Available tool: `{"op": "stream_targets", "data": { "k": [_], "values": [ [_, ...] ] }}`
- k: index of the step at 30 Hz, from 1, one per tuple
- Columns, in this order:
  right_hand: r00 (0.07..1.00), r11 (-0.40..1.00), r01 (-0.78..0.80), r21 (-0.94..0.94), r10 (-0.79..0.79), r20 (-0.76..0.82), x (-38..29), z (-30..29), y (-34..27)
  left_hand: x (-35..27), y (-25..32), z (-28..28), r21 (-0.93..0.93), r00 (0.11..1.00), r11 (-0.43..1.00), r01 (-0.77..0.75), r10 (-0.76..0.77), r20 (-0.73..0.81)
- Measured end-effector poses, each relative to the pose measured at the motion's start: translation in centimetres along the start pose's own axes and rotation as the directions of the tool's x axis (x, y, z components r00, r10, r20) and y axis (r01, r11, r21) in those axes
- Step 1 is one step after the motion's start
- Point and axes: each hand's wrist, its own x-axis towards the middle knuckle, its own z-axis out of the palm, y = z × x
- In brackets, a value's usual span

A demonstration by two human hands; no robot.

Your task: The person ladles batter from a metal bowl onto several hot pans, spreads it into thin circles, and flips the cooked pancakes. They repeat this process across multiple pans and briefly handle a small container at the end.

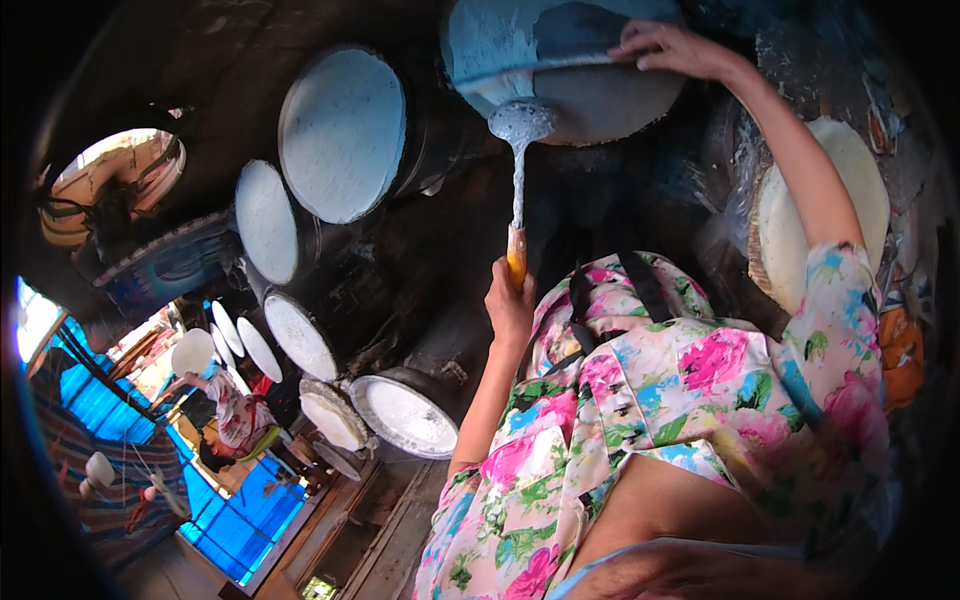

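Note:
My left hand is closed around the yellow-orange handle of a ladle whose round bowl and shaft are coated in pale, wet-looking batter. The bowl is at the near edge of a large round pan. Pale batter or a thin film covers part of the pan's left and far side, and a pale straight edge crosses it. My right hand reaches over the pan, its fingertips at the right end of that edge. Blur hides whether they grip it. To the right lies a thick stack of thin, pale round sheets.
Round pale-topped vessels line the left side, with a white-filled metal basin nearer me. A co-worker at far left holds a pale disc. An orange bag-like item is at right.

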Motion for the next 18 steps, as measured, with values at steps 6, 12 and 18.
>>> {"op": "stream_targets", "data": {
  "k": [6, 12, 18],
  "values": [
    [0.922, 0.997, -0.055, -0.055, 0.029, -0.386, -4.3, 0.1, 5.5, 0.9, 0.4, -0.5, -0.049, 0.994, 0.999, -0.015, 0.02, 0.107],
    [0.932, 0.98, -0.116, 0.161, 0.163, -0.323, -7.4, 4.9, -1.3, 3.4, -0.5, 1.3, -0.138, 0.986, 0.987, -0.084, 0.102, 0.129],
    [0.776, 0.954, -0.084, 0.289, 0.245, -0.582, -6.2, 6.2, -8.7, 5.1, 3.2, -0.5, -0.784, 0.892, 0.571, 0.242, 0.186, 0.411]
  ]
}}
